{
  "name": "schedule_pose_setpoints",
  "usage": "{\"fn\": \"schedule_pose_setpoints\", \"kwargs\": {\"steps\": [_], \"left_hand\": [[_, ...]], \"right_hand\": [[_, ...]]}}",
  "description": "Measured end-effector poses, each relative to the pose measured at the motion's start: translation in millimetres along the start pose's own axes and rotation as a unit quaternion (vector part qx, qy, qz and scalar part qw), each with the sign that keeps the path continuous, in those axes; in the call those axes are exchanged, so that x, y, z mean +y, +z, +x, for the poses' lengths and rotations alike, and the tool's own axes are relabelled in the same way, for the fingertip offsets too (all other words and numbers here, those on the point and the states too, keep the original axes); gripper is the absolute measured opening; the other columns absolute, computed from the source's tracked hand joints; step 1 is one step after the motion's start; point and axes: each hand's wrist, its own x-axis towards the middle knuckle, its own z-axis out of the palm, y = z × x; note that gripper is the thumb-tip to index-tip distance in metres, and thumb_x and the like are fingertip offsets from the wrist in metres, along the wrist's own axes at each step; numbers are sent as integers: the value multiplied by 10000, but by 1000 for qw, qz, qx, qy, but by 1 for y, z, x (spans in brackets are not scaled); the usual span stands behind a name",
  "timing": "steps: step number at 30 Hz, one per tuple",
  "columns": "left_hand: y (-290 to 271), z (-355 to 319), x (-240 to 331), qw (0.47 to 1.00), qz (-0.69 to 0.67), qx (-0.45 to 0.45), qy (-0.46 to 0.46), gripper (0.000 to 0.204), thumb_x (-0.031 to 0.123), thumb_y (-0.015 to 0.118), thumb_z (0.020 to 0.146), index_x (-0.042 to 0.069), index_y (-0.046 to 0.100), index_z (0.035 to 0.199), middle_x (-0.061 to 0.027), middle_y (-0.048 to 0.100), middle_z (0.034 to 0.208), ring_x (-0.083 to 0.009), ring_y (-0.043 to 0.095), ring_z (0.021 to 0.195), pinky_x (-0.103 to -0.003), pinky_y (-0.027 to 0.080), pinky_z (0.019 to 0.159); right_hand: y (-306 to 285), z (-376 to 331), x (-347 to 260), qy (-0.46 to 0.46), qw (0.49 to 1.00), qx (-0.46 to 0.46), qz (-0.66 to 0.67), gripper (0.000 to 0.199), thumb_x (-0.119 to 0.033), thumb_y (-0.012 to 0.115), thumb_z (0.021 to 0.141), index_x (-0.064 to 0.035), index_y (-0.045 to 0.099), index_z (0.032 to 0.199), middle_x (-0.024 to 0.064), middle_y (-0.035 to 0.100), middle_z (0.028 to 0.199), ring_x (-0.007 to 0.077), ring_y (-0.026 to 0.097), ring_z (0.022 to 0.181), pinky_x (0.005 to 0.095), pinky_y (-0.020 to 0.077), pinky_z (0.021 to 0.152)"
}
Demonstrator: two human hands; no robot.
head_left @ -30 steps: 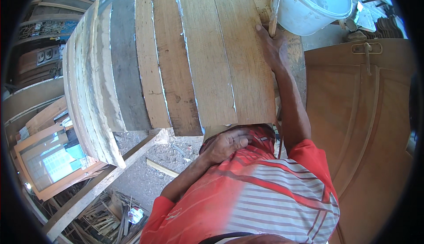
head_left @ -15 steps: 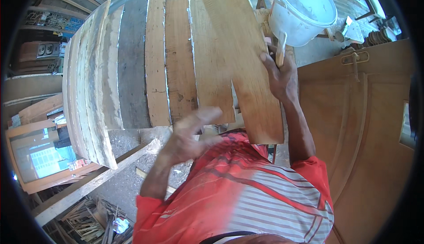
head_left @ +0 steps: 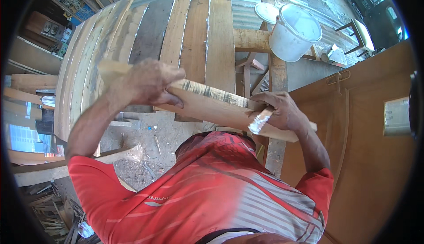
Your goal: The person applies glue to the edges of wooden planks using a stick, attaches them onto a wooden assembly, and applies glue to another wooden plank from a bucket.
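Note:
A wooden plank [head_left: 216, 108] is held on its edge across the front of my body, above the near end of the bench. My left hand [head_left: 148, 84] is closed over its upper edge towards the left end, slightly blurred. Towards the other end, my right hand [head_left: 282, 110] grips the plank and also keeps a small wooden stick [head_left: 260, 119] between its fingers. White paste coats the stick's lower tip. Behind the held plank, several boards [head_left: 219, 40] lie side by side, with white lines of paste along their seams.
A white bucket [head_left: 293, 36] stands at the far right of the bench frame, a round white lid [head_left: 266, 12] beside it. A brown door [head_left: 349, 124] with a handle is close on my right. Scrap wood [head_left: 55, 213] lies at lower left; a stool [head_left: 358, 34] stands far right.
The plank has been lifted off the boards and turned on its edge across my front. My left hand, empty before, has taken hold of it. The stick now points downward.

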Motion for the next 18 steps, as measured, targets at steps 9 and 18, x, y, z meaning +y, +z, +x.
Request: {"fn": "schedule_pose_setpoints", "kwargs": {"steps": [9,18], "left_hand": [[64,-95,27,912,-227,318,-124,416,293,912,716,37,664,930,-121,701,863,-314,706,845,-410,517,730],[64,-59,36,804,-416,384,-181,522,450,725,922,-4,678,1174,-117,703,1031,-167,627,932,-332,514,821]], "right_hand": [[-82,-40,-54,34,837,544,-47,374,-286,647,1001,28,688,1199,58,707,857,84,580,687,272,465,621],[100,-3,-45,65,922,291,246,417,-252,595,1014,61,615,1288,107,725,1003,158,662,959,323,515,875]]}}
